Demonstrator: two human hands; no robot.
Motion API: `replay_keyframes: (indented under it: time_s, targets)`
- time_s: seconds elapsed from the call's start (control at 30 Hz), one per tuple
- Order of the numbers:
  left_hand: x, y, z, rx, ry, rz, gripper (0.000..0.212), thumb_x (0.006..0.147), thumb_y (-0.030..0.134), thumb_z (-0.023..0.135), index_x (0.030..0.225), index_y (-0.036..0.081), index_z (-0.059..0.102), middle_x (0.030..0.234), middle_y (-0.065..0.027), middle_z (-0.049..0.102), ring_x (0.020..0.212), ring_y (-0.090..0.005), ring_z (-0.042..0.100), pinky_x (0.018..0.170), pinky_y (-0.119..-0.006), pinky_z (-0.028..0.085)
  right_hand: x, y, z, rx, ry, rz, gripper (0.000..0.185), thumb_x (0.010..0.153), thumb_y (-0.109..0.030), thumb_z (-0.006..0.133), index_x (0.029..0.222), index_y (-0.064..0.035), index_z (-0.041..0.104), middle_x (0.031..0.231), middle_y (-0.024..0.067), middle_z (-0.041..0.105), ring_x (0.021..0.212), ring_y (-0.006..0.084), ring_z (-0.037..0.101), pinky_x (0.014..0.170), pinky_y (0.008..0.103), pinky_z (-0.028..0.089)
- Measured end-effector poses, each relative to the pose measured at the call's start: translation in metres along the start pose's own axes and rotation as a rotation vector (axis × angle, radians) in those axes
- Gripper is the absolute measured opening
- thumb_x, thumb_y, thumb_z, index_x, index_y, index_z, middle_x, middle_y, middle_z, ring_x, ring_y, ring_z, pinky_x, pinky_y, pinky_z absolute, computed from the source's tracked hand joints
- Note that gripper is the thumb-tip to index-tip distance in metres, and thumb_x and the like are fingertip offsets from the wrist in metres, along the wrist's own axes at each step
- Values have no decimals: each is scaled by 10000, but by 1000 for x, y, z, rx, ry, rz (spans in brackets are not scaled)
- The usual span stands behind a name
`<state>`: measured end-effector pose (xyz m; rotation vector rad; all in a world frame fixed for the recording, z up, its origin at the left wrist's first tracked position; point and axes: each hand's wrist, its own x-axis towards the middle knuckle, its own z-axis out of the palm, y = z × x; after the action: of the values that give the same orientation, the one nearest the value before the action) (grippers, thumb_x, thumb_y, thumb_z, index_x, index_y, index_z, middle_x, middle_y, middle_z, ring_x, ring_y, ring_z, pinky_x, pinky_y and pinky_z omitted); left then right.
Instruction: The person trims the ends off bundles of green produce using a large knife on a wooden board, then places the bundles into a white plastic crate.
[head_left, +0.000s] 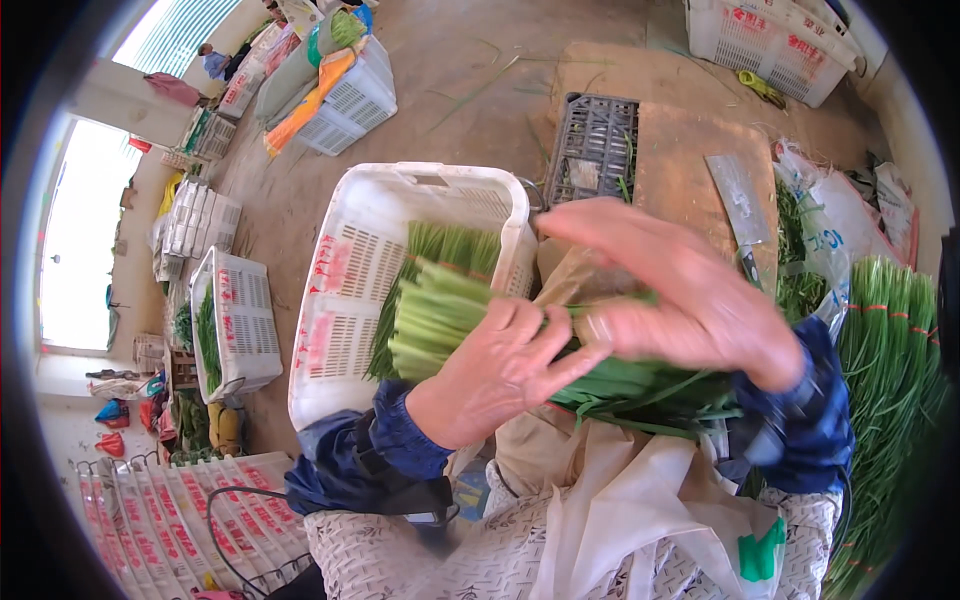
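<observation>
My left hand (499, 367) is wrapped around a bunch of green leafy stalks, apparently garlic chives (424, 322), its fingers curled over the top. The pale cut ends point left over a white plastic crate, and the dark leaf ends (637, 390) reach right across my lap. Above the leaves is my right hand (675, 292), blurred, with its fingers stretched out and its thumb beside my left fingertips; I see nothing held in it. Inside the white crate (427, 174) stand more chives (454, 244), cut ends up, with a red band around them.
A cleaver (739, 199) lies on a wooden board (675, 165) beyond my right hand, beside a black plastic crate (592, 142). Banded chives (889, 360) are heaped at the right. Another white crate (236, 322) stands left; a person (215, 64) sits far off.
</observation>
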<state>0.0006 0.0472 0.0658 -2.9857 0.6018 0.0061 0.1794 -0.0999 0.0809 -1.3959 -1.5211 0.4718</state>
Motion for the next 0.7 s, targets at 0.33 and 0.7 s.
replay_keyframes:
  time_s: [0.33, 0.7]
  targets:
    - [5, -1, 10, 224, 411, -165, 403, 862, 271, 636, 1256, 228, 559, 1362, -59, 524, 1299, -401, 406, 1038, -655, 286, -49, 80, 35, 941, -137, 661, 942, 688, -426, 825, 1407, 27, 419, 1368, 132, 518, 1276, 206, 448, 1092, 339, 315]
    - [101, -33, 52, -1989, 1036, -193, 1192, 527, 273, 919, 1483, 36, 246, 1437, -138, 418, 1316, -260, 431, 1112, -415, 320, -34, 22, -34, 89, 442, 278, 976, 676, -296, 841, 1436, 57, 342, 1376, 174, 512, 1317, 237, 427, 1101, 357, 323]
